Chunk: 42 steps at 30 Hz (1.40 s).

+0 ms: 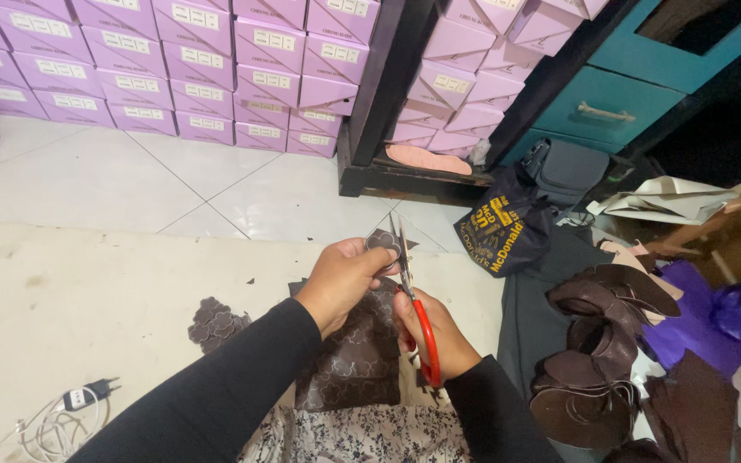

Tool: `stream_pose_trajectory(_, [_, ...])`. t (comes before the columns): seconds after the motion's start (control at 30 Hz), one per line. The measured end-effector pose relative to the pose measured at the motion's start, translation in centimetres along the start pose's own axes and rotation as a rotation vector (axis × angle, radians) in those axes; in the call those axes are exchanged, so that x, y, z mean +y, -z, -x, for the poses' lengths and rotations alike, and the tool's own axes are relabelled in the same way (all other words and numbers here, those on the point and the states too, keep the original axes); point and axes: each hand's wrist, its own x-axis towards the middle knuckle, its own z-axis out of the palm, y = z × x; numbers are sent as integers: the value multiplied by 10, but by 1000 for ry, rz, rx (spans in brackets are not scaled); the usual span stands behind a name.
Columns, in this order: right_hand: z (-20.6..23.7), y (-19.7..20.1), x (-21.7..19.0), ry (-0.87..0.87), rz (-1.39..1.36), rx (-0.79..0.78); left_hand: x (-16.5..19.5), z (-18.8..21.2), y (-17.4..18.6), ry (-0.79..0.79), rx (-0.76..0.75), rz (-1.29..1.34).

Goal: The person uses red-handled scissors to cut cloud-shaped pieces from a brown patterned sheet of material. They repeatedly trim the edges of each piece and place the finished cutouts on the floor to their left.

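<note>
My left hand point(342, 279) pinches a small dark brown cutout point(382, 241) between thumb and fingers, holding it up just above my lap. My right hand point(432, 330) is closed through the red handles of the scissors point(415, 300), whose blades point up and away from me, their tips right beside the cutout and touching its edge; I cannot tell whether the blades are parted or closed on it. Under both hands lies a brown sheet point(355, 360) stamped with flower outlines, spread over my patterned skirt point(362, 433). A cluster of cut shapes point(214, 322) sits on the pale mat point(87, 300) to the left of the sheet, just beside it. Near the lower left corner a white cable and plug point(66, 407) lie on the mat. To my right is a heap of brown scraps point(598, 351), with purple cloth point(713, 317) behind it. Farther off, a dark bag point(499, 231) leans by a black shelf point(388, 176), and stacks of lilac boxes point(173, 69) stand on the white tiled floor point(87, 180) along the wall
</note>
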Motion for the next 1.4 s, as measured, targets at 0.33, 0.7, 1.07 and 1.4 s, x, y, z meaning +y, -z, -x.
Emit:
stream_pose_trajectory(0.33, [4, 4, -3, -56, -37, 33, 4, 1, 2, 12, -26, 7])
stream_pose_trajectory(0.7, [6, 6, -6, -92, -42, 13, 8, -1, 8, 6, -42, -31])
stream_pose_trajectory(1.07, [2, -10, -1, -25, -41, 82, 2, 1, 1, -59, 39, 92])
stream_pose_trajectory(1.4, [-4, -24, 7, -6, -129, 169, -10, -2, -6, -107, 16, 188])
